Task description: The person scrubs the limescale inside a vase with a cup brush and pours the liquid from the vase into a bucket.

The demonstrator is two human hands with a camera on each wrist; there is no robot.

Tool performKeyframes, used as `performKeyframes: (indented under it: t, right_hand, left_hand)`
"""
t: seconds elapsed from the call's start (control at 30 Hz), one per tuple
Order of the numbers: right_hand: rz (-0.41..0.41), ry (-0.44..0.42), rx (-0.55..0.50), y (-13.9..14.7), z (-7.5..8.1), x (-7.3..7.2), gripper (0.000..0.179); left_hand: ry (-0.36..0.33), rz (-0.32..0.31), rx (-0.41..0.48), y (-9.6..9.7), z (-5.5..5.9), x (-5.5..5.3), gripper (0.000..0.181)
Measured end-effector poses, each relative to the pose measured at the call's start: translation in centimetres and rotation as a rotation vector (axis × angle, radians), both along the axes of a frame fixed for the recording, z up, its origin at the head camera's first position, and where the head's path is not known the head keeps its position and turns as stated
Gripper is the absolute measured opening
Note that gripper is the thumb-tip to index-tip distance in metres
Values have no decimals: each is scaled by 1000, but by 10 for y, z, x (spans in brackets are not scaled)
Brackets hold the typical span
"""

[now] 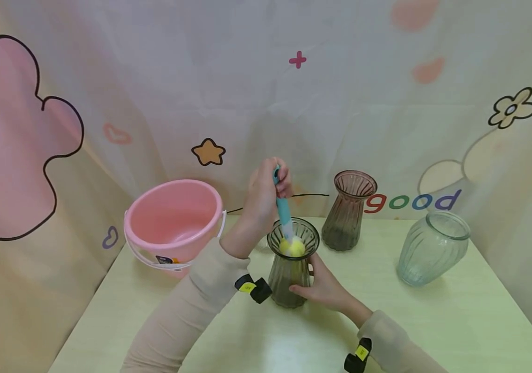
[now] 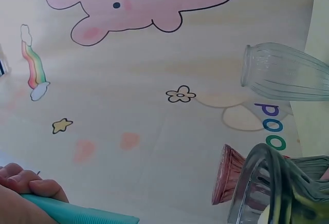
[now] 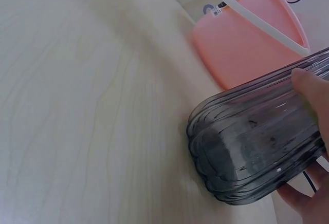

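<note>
With the left grip (image 1: 266, 194) curled round the blue handle (image 1: 283, 210) and the right grip (image 1: 323, 286) holding the gray vase (image 1: 287, 282) mid-counter (image 1: 448, 316), straight, gentle strokes should let the yellow sponge (image 1: 293, 247) work without knocking the glass rim (image 1: 311, 253).

Pale table (image 1: 266, 342) under bucket (image 1: 172, 217), vases (image 1: 284, 280)

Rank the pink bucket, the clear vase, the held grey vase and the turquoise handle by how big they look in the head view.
1. Pink bucket
2. Clear vase and held grey vase: too alike to rank; the grey one seems nearer the camera
3. Turquoise handle, partly hidden
</note>
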State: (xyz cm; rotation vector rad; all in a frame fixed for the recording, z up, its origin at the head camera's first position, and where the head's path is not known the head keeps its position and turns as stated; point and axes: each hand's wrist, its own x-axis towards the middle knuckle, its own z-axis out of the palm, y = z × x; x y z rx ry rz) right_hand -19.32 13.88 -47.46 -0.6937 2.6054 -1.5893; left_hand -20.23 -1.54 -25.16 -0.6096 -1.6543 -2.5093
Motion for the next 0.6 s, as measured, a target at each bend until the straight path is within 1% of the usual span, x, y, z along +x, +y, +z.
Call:
performKeyframes:
  t: [0.07,0.13,0.23,0.3,0.37,0.4,0.53,0.6]
  right_hand:
    - [-19,-1,5,-1,0,1,90]
    - [-41,-2,9,-2,0,2,89]
    - [-70,1,11,-2,1,4,87]
    - [-84,7,16,-3,1,4,86]
    - [-97,9,21,-3,2,5,86]
    - [-103,11,24,-3,2,5,85]
    - [-115,6,17,-4,3,5,87]
    - [-120,16,14,-5,2,5,87]
  left_hand:
    - [10,-8,-1,0,2,0,27]
    - [24,-16,-7,0,1,1,26]
    - [43,-18,-5,1,-3,1,25]
    - [43,-11,-3,1,-7,0,24]
    - [25,-5,-12,3,-14,-1,25]
    - [11,-2,-23,5,-19,-2,25]
    - [-51,-2,-66,12,-45,-6,25]
    - [-89,-8,-84,15,-57,-7,25]
